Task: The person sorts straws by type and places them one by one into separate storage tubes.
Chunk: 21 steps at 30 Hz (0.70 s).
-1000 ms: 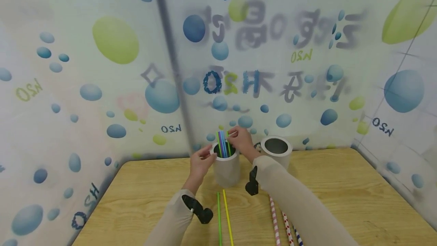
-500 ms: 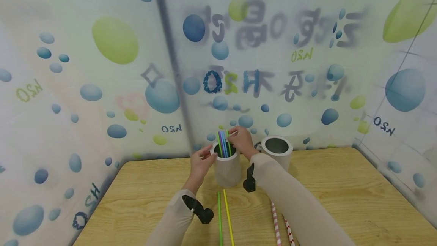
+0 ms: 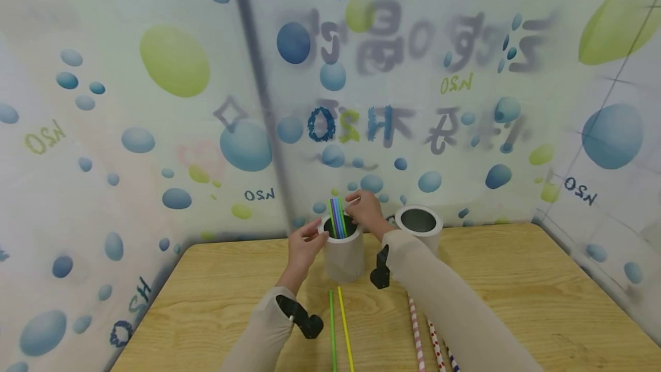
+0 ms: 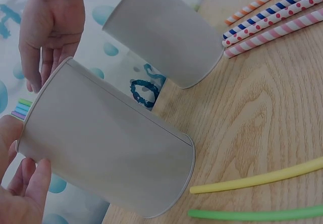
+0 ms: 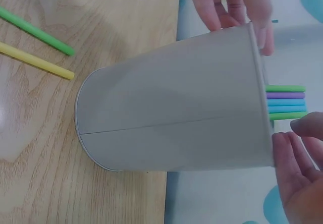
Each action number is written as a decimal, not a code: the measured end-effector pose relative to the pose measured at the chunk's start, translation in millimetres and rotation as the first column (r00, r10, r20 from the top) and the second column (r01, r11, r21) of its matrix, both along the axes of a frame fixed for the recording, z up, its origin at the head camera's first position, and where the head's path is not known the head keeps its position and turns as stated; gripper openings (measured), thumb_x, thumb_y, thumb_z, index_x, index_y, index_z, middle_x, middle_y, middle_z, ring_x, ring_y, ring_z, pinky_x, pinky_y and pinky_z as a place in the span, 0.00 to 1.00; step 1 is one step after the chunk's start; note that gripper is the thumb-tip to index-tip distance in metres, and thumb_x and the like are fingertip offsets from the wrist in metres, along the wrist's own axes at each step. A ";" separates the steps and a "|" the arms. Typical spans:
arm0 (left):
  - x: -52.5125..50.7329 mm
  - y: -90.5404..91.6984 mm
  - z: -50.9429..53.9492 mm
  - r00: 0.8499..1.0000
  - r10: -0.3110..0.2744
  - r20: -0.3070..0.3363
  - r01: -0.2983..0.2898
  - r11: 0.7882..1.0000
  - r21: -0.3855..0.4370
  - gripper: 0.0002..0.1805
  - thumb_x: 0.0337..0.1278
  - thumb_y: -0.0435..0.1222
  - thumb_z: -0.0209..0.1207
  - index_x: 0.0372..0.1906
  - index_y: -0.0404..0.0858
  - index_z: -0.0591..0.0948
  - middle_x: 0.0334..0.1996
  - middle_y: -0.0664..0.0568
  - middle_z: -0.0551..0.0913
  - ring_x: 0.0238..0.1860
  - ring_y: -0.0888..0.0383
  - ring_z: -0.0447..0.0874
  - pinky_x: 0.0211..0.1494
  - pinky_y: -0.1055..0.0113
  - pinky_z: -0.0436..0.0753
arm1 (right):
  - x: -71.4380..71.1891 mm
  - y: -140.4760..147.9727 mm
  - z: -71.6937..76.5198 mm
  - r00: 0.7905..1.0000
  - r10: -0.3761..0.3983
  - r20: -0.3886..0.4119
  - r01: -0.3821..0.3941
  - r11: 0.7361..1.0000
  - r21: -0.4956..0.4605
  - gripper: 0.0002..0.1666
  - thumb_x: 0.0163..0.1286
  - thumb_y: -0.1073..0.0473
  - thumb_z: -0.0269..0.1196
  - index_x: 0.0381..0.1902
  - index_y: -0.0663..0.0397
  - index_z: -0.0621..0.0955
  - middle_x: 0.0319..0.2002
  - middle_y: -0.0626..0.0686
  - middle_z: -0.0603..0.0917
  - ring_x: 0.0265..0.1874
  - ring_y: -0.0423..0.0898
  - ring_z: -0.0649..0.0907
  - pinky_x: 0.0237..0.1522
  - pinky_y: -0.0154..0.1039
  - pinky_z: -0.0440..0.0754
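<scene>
A pale grey cylindrical pot point(image 3: 345, 257) stands on the table with several plastic straws point(image 3: 337, 218) in green, purple and blue rising above its rim. My left hand point(image 3: 304, 245) holds the rim on the left, its thumb over the edge and its fingers against the outer wall in the right wrist view. At the opposite side, my right hand point(image 3: 364, 211) is beside the rim, fingers loosely bent and thumb close to the nearest green straw point(image 5: 287, 116). No straw shows between its fingers. In front of the pot lie a green straw point(image 3: 332, 326) and a yellow straw point(image 3: 345, 326).
A second grey pot point(image 3: 419, 228) stands to the right, behind the right forearm. Several patterned paper straws point(image 4: 275, 30), striped and dotted, lie in front of it, partly hidden by the sleeve in the head view. A printed curtain point(image 3: 206, 159) rises behind the table point(image 3: 232, 286).
The green straw by my right hand, which stood apart and leaning, now sits against the other straws. The right fingers have come away from it. The left hand and pot stay in place.
</scene>
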<state>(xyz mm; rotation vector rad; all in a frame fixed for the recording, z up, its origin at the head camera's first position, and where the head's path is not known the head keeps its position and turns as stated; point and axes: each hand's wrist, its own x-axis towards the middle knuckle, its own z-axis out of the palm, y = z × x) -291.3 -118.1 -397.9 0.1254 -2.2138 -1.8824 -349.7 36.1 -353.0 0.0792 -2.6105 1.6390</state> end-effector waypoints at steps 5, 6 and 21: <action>3.2 0.4 4.6 1.000 -0.010 -0.001 0.010 1.000 -0.002 0.23 0.49 0.31 0.63 0.53 0.33 0.77 0.37 0.43 0.75 0.37 0.55 0.72 0.36 0.71 0.76 | 6.4 6.9 6.9 0.999 0.029 0.023 -0.028 0.999 -0.015 0.16 0.57 0.68 0.60 0.45 0.63 0.79 0.36 0.59 0.81 0.25 0.49 0.80 0.27 0.39 0.80; 3.5 0.2 5.0 1.000 -0.009 0.001 0.009 1.000 -0.004 0.23 0.49 0.31 0.63 0.53 0.33 0.77 0.37 0.43 0.75 0.37 0.55 0.72 0.36 0.70 0.77 | 7.4 8.3 7.7 0.999 0.038 0.026 -0.038 0.999 -0.015 0.16 0.57 0.68 0.60 0.45 0.64 0.79 0.36 0.59 0.81 0.26 0.50 0.80 0.27 0.40 0.80; -0.2 -1.3 1.5 1.000 -0.001 0.024 0.002 1.000 -0.024 0.22 0.49 0.31 0.63 0.53 0.35 0.78 0.38 0.44 0.76 0.39 0.54 0.72 0.37 0.69 0.76 | 35.9 28.8 5.5 0.975 0.217 0.043 -0.213 0.974 -0.077 0.15 0.59 0.68 0.62 0.44 0.68 0.77 0.33 0.58 0.79 0.30 0.50 0.80 0.29 0.47 0.82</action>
